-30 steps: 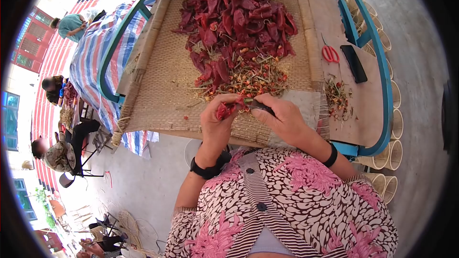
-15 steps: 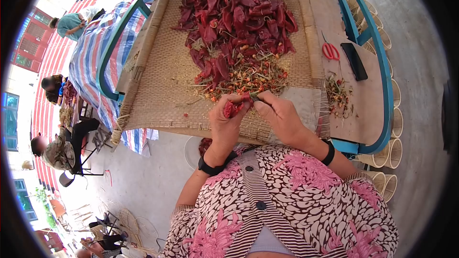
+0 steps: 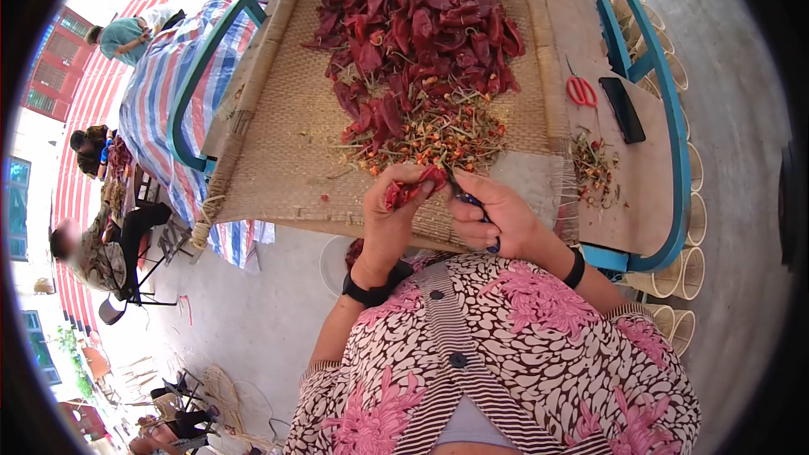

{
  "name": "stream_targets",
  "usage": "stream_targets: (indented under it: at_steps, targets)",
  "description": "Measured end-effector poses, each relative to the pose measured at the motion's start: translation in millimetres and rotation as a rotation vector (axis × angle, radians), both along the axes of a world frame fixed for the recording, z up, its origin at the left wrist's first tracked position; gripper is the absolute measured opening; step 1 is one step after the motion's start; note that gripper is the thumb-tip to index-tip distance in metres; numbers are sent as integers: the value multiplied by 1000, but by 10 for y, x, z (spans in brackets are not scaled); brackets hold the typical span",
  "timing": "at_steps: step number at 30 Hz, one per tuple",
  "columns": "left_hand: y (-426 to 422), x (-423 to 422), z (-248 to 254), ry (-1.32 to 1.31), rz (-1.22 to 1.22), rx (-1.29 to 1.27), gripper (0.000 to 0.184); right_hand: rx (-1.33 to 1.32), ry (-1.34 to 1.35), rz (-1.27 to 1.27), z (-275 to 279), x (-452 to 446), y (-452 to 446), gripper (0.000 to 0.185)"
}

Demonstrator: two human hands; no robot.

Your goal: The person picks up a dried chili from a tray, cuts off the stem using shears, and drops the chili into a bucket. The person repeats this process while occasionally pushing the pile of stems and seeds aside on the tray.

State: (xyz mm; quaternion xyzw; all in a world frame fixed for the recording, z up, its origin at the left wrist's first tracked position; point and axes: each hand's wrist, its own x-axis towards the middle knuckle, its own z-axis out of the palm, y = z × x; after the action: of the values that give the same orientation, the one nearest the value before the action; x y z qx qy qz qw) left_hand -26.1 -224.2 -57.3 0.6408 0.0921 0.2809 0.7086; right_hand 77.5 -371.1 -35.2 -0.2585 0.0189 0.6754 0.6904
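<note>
My left hand (image 3: 383, 215) is closed around a dried red chili pepper (image 3: 404, 192) above the near edge of a woven tray (image 3: 286, 160). Dark blue-handled scissors (image 3: 472, 200) are gripped in my right hand (image 3: 510, 217), their blades meeting the pepper's end between the two hands. Whether the blades are parted is hard to make out. Just beyond my hands lies a heap of cut stems and orange-yellow seeds (image 3: 451, 139). Behind it, a large pile of dark red dried peppers (image 3: 421, 25) covers the far part of the tray.
Right of the tray, red-handled scissors (image 3: 581, 91), a black phone (image 3: 622, 109) and stem scraps (image 3: 597, 170) lie on a board inside a teal metal frame (image 3: 674, 160). A clear bowl (image 3: 334, 268) with peppers sits below the tray. Several people are at the left beside a striped sheet (image 3: 160, 109).
The blue-handled scissors now show in my right hand, blades at the pepper, where earlier the fingers pinched its green stem end. My left hand keeps the pepper, shifted slightly left.
</note>
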Motion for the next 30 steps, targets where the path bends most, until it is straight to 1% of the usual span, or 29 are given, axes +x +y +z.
stream_targets:
  at_steps: [1, 4, 7, 10, 11, 13, 17, 20, 23, 26, 29, 30]
  targets:
    - [-1, -10, 9, -3, -7, 7, 15, 21, 51, 9, -20, -2, -5, 31]
    - [3, -26, -33, 16, -26, -121, 13, 90, 70, 57, -50, 12, -21, 28]
    - [85, -90, -111, 130, -38, -286, 11, -89, -792, -3, 110, 61, -29, 29]
    - [211, -168, -57, 101, -169, -524, 15, -171, -1248, -105, 99, 59, -72, 32]
    - [186, -158, -16, 115, -140, -478, 20, -166, -1366, -104, 115, 50, -74, 33]
    - [150, -161, 65, 111, -132, -485, 23, -157, -1600, -106, 168, 19, -79, 35]
    - [95, -164, 85, 121, -137, -486, 27, -191, -1724, -120, 200, -40, -73, 34]
    - [162, -227, 36, 61, -243, -482, 26, -260, -1819, -138, 233, -58, -89, 35]
    - [38, -206, 124, 94, -102, -220, 29, -260, -1854, -168, 199, -54, -91, 34]
    - [88, -252, 0, 74, -161, -269, 28, -246, -1842, -142, 206, -59, -111, 34]
    - [57, -281, 90, 185, -131, -503, 29, -248, -1842, -106, 222, -60, -135, 33]
    - [54, -278, 80, 178, -123, -490, 27, -251, -1845, -88, 248, -59, -137, 32]
